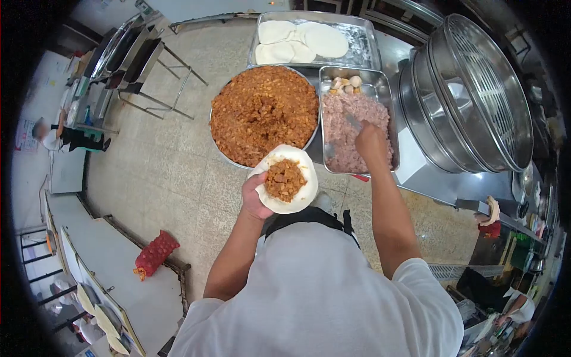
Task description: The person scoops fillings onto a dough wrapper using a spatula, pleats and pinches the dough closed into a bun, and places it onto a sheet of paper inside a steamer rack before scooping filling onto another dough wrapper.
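Note:
In my left hand [254,199] rests a round white dough wrapper [304,196], its middle heaped with chunky brown filling [284,180]. The thumb lies over the near left edge, and the other fingers are mostly hidden underneath. My right hand [373,144] is closed around a flat metal spatula [353,122], whose blade reaches into pink minced meat [345,146]. That meat fills most of a rectangular steel tray [397,146]. Several pale, yellow-edged pieces like cut boiled egg [345,84] sit at its far end. A wide pan of brown filling [262,98] stands beyond my left hand.
Flat dough rounds [327,40] lie on a floured metal tray [370,41] at the back. Large steel steamer tiers [416,113] stand close on the right. A red net sack [157,253] is at lower left. Other people [56,134] are farther off, left and lower right.

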Available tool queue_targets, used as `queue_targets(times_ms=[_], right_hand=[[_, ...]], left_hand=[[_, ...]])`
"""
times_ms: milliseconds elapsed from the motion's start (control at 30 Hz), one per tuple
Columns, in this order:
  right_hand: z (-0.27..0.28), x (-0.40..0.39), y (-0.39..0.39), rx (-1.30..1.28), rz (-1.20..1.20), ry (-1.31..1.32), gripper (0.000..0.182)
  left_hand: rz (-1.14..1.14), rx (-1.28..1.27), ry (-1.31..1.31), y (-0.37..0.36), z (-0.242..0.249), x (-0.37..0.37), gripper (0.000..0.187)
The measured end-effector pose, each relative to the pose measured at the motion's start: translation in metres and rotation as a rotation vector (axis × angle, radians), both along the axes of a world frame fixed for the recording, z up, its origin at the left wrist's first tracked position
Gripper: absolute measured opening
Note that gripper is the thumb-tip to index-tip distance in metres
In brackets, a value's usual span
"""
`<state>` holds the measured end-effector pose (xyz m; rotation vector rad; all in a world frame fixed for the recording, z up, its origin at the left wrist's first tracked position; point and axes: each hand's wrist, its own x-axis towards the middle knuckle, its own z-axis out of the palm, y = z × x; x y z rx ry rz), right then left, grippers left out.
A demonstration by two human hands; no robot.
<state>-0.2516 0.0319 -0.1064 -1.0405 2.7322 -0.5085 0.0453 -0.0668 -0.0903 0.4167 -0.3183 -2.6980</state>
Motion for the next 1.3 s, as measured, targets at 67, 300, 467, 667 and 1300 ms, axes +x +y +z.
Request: queue_targets(times_ms=[67,300,467,667,1300], right_hand=[[0.002,0.003,0.006,0.004,-0.037,-0.007,0.032],[-0.017,0.017,-0.006,-0.096,-0.002,-0.114,0.030],[-0.028,0.013,-0.013,-0.302,-0.120,-0.371,0.025],[-0.006,0.005,0.009,-0.461,-0.095,-0.116,0.022],[0.098,0.086,0.092,-0.442,0.306,-0.036,0.027]], left_hand=[[0.017,-0.014,0.021,-0.003,-0.001,0.005,0.066],[-0.005,0.075,0.009,-0.011,-0.013,0.025,0.067],[0.020,-0.011,-0.051,-0.021,-0.017,0.028,0.069],[0.001,0.042,0.059,-0.032,-0.007,0.009,0.070],[-0.037,-0.070,0.026,-0.019,-0.004,-0.090,0.065]])
